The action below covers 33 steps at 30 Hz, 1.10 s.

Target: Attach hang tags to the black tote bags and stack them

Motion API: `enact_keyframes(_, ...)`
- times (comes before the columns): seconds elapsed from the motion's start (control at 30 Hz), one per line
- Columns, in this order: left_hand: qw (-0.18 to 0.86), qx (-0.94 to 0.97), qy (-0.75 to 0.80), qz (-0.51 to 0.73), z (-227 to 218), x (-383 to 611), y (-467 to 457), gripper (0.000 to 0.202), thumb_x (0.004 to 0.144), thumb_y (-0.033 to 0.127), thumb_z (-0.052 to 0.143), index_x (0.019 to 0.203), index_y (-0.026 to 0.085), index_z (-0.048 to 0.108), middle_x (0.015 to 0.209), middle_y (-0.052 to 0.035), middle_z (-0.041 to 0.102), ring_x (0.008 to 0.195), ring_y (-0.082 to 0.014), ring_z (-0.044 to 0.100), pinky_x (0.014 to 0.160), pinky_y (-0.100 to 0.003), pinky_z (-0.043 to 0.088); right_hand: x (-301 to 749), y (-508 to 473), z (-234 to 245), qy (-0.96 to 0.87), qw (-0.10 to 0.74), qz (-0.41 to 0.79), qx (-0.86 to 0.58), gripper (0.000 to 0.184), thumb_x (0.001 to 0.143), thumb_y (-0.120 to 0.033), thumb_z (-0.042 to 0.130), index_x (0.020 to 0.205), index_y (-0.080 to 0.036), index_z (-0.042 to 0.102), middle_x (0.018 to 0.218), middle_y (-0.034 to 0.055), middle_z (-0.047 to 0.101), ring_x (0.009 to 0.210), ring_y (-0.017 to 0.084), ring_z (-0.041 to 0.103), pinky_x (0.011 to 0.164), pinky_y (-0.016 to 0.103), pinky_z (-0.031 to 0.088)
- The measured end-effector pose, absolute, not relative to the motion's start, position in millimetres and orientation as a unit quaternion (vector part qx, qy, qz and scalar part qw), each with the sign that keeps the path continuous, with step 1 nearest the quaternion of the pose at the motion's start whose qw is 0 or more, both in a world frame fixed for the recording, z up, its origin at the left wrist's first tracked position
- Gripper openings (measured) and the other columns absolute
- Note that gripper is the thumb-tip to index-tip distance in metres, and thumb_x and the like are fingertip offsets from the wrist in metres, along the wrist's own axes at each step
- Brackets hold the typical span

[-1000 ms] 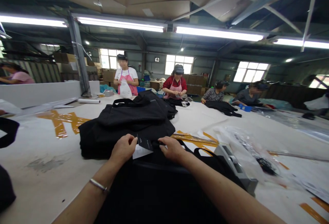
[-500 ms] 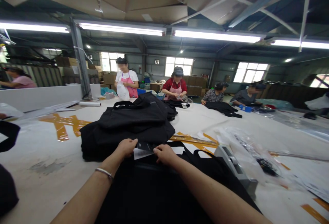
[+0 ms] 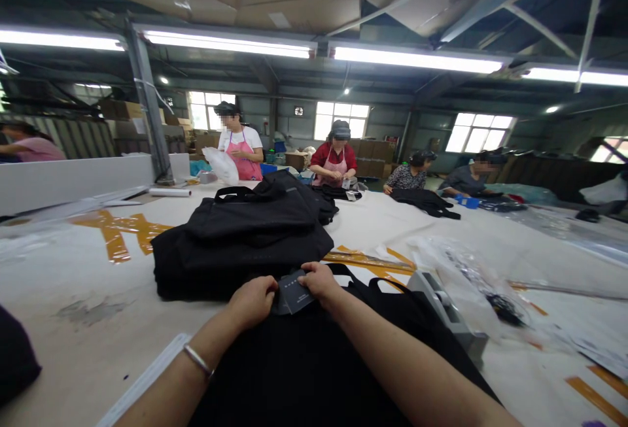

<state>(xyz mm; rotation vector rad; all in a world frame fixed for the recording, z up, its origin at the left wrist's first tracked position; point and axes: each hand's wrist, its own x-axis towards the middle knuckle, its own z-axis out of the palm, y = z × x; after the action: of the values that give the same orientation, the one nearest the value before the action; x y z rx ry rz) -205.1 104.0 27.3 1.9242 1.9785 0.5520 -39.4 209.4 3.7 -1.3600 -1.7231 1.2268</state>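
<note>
A black bag lies on the table right in front of me. At its far edge both my hands pinch a small dark hang tag. My left hand, with a silver bracelet on the wrist, grips the tag's left side. My right hand holds its upper right corner, fingers curled. The bag's handles curve out to the right of my right hand. Just beyond the tag sits a pile of black bags.
A grey tape dispenser and clear plastic bags lie to the right. Orange tape strips mark the pale table. Several people work at the table's far side, one holding a white plastic bag.
The white card under the tag is out of sight now. My hands have drawn closer together on the dark tag. The far person's plastic bag has swung to the left.
</note>
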Motion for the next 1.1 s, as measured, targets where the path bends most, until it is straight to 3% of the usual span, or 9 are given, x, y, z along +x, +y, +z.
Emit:
enact_keyframes(0.1, 0.143, 0.724, 0.656, 0.155, 28.8, -207.6, 93.8, 0.019, 0.082, 0.028, 0.059, 0.096, 0.024, 0.071, 0.101, -0.007, 0.071, 0.099, -0.0281, 0.063, 0.089, -0.038, 0.045, -39.8, 211.6, -2.3, -0.661, 0.313, 0.465, -0.499, 0.048, 0.071, -0.009, 0.067, 0.119, -0.014, 0.066, 0.069, -0.0019, 0.066, 0.065, 0.015, 0.064, 0.06, 0.023, 0.051)
enact_keyframes(0.2, 0.153, 0.753, 0.625, 0.136, 32.9, -211.4, 90.4, 0.017, 0.08, 0.034, 0.064, 0.092, 0.025, 0.071, 0.1, -0.0062, 0.068, 0.098, -0.0274, 0.062, 0.09, -0.037, 0.046, -40.8, 215.0, -5.8, -0.672, 0.317, 0.447, -0.498, 0.044, 0.075, -0.013, 0.065, 0.119, -0.015, 0.066, 0.07, -0.0021, 0.065, 0.067, 0.015, 0.064, 0.062, 0.024, 0.052)
enact_keyframes(0.47, 0.215, 0.755, 0.591, 0.185, 40.2, -220.4, 91.2, 0.014, 0.073, 0.023, 0.065, 0.086, 0.022, 0.063, 0.099, -0.0012, 0.064, 0.096, -0.021, 0.059, 0.085, -0.03, 0.046, -40.7, 213.8, -3.3, -0.724, 0.32, 0.335, -0.512, 0.035, 0.081, -0.018, 0.062, 0.116, -0.016, 0.068, 0.095, 0.0052, 0.073, 0.092, 0.019, 0.068, 0.087, 0.029, 0.053)
enact_keyframes(0.73, 0.23, 0.743, 0.584, 0.232, 30.3, -223.3, 90.0, 0.01, 0.075, 0.023, 0.064, 0.085, 0.022, 0.064, 0.095, -0.0012, 0.064, 0.094, -0.0196, 0.058, 0.085, -0.029, 0.044, -38.4, 203.3, 9.3, -0.803, 0.221, 0.252, -0.493, 0.036, 0.085, -0.022, 0.062, 0.12, -0.016, 0.068, 0.118, 0.0114, 0.072, 0.113, 0.022, 0.065, 0.1, 0.031, 0.046)
enact_keyframes(0.9, 0.194, 0.742, 0.602, 0.222, 25.4, -220.5, 92.9, 0.009, 0.08, 0.026, 0.061, 0.086, 0.021, 0.067, 0.095, -0.0026, 0.065, 0.094, -0.0205, 0.059, 0.085, -0.03, 0.044, -27.3, 189.3, 23.4, -0.828, 0.142, 0.196, -0.505, 0.034, 0.08, -0.026, 0.068, 0.112, -0.017, 0.069, 0.113, 0.0147, 0.072, 0.111, 0.031, 0.066, 0.092, 0.039, 0.049)
enact_keyframes(1.1, 0.179, 0.741, 0.611, 0.215, 26.0, -216.5, 96.0, 0.014, 0.086, 0.03, 0.056, 0.083, 0.022, 0.067, 0.093, -0.0029, 0.067, 0.091, -0.02, 0.062, 0.083, -0.029, 0.045, -17.6, 183.0, 34.5, -0.846, 0.086, 0.164, -0.5, 0.028, 0.073, -0.025, 0.073, 0.1, -0.017, 0.072, 0.107, 0.015, 0.074, 0.102, 0.032, 0.068, 0.084, 0.038, 0.052)
